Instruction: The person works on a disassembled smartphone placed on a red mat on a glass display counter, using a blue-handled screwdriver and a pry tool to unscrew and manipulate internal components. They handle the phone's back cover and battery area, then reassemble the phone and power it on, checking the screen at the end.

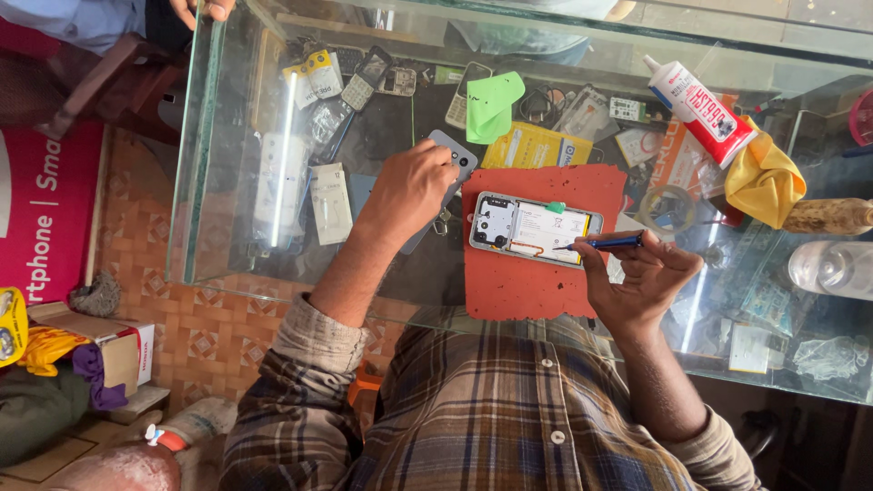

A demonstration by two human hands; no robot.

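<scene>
Opened phone (535, 229) lies flat on the red mat (509, 282), mat sits on the glass counter (227, 164). Back is off: grey frame, dark camera block at its left end, white battery label across the middle, small green tab on the top edge, thin orange line near the lower left. Long axis runs left-right across the view, slightly tilted, right end lower. Camera end points toward my left hand.

My right hand (641, 277) pinches a blue screwdriver (605, 243), fingers closed narrow around it. Screwdriver lies almost level, tip pointing left, touching the phone's right end. Exact spot the tip meets is too small to tell.

My left hand (409, 191) is curled over a grey back cover (455, 164) just left of the mat, fingers gripping its edge. Hand hides most of the cover; its camera holes show near the top.

Beside the mat: yellow cloth (762, 182), white glue tube (698, 111) with red print, green cloth (496, 105). Old phones and parts under the glass, blurred by reflections. Another person's hand (205, 9) is cut off at the top left edge.
</scene>
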